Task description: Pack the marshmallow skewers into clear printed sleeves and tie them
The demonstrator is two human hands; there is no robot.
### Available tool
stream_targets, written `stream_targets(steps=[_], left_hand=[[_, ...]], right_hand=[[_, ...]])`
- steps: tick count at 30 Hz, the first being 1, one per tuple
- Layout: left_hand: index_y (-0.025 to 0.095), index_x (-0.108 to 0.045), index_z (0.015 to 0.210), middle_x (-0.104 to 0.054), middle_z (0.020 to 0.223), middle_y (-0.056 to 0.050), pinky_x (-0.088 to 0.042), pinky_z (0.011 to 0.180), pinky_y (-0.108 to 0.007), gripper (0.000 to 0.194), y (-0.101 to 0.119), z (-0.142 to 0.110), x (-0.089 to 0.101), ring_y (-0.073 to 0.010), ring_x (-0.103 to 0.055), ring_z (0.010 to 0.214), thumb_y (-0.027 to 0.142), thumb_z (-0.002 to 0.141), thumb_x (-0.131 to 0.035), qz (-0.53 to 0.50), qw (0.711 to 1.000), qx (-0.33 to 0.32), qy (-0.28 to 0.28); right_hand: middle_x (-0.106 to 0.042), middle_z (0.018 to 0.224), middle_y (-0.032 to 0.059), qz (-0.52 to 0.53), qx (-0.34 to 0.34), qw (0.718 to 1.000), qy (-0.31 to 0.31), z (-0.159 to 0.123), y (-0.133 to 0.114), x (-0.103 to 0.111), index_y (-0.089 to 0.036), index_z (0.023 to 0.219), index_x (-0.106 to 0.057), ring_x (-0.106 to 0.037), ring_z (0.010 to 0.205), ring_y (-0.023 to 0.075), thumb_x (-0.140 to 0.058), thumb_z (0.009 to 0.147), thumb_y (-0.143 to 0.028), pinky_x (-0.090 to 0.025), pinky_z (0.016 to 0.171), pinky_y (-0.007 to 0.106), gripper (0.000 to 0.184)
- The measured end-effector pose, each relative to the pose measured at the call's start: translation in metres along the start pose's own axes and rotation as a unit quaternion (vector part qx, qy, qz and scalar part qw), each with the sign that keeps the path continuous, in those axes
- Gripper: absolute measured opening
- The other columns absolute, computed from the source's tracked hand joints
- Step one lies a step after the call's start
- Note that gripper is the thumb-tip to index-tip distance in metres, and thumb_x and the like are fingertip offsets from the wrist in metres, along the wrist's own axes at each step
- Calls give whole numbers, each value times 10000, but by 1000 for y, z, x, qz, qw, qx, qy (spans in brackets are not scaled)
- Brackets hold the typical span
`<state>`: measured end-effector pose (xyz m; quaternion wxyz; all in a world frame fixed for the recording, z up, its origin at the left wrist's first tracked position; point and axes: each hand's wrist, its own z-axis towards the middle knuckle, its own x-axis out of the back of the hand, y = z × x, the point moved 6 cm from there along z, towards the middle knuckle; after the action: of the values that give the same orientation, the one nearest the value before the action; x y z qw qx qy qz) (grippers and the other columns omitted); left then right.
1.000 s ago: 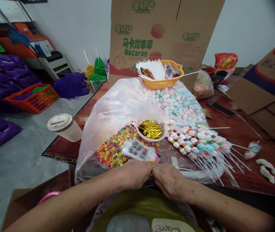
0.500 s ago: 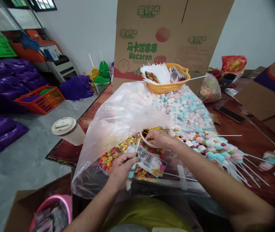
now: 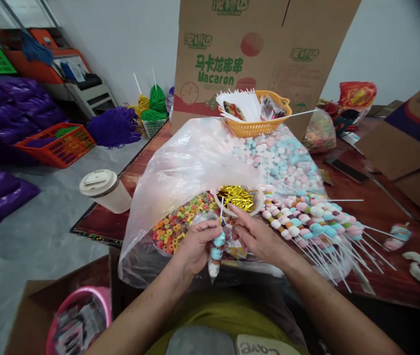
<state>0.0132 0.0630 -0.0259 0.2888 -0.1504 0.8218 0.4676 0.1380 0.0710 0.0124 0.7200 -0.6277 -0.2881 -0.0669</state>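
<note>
My left hand [image 3: 194, 245] is closed around the gathered neck of a clear-wrapped marshmallow skewer [image 3: 216, 252]. Its blue, brown and white pieces hang downward, and the white stick points up. Close by on the right, my right hand [image 3: 256, 235] has its thumb and fingers drawn together at the wrapper's neck; what they pinch, if anything, is too small to make out. Just beyond the hands sits a clear bowl of gold twist ties [image 3: 237, 198]. Colourful cereal rings [image 3: 180, 222] lie under the clear plastic sheet [image 3: 158, 182], with a printed packet partly hidden by my hands.
Unwrapped marshmallow skewers [image 3: 313, 219] are piled at the right. Loose marshmallows [image 3: 276, 158] lie behind them, below an orange basket [image 3: 253, 129] of white sticks. A lidded cup [image 3: 105, 191] stands left, a phone [image 3: 347, 170] lies right, and a tall carton [image 3: 265, 59] closes the back.
My right hand has come out of the bowl toward me, to the wrapper's neck, uncovering the gold ties. My left hand has moved slightly right with the skewer.
</note>
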Motion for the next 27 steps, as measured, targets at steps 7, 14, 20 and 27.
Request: stream_targets(steps=[7,14,20,27], left_hand=[[121,-613,670,-625,552,-5,-455,476,-235,242,-5,-2,4,-114,-556,463,185,495,-767,3,999,0,47],[134,-613,669,-639,587,-5,-461,466,-244,235,-10,-8,-1,-116,-557,462,207,506,-765,42,997,-13,67],[135,-673,650,-621,553,3,-444,534,-211,129,-18,-8,-4,-91,-542,490,251,602,-704,104,992,-64,25],[169,-720,814,-670,770,-28,-445,615,-200,179,-10,-16,4,-123,-571,687,282,703,-635,246,964,-102,-26]], right_hand=[[-530,565,-29,46,-61,996,42,-18,18,-17,-188,738,-586,-474,534,122,-504,758,-245,-379,514,228,102],[-585,705,18,39,53,991,113,-40,-9,4,-197,893,-627,-523,650,150,-463,832,-283,-428,626,258,196],[-560,678,19,-22,38,998,47,-32,-11,-24,-145,1324,-394,-510,606,145,-328,872,-206,-434,616,264,461],[-551,605,-17,-84,7,995,61,-29,-2,-28,-140,1378,-266,-510,542,139,-363,839,-179,-415,549,232,549]])
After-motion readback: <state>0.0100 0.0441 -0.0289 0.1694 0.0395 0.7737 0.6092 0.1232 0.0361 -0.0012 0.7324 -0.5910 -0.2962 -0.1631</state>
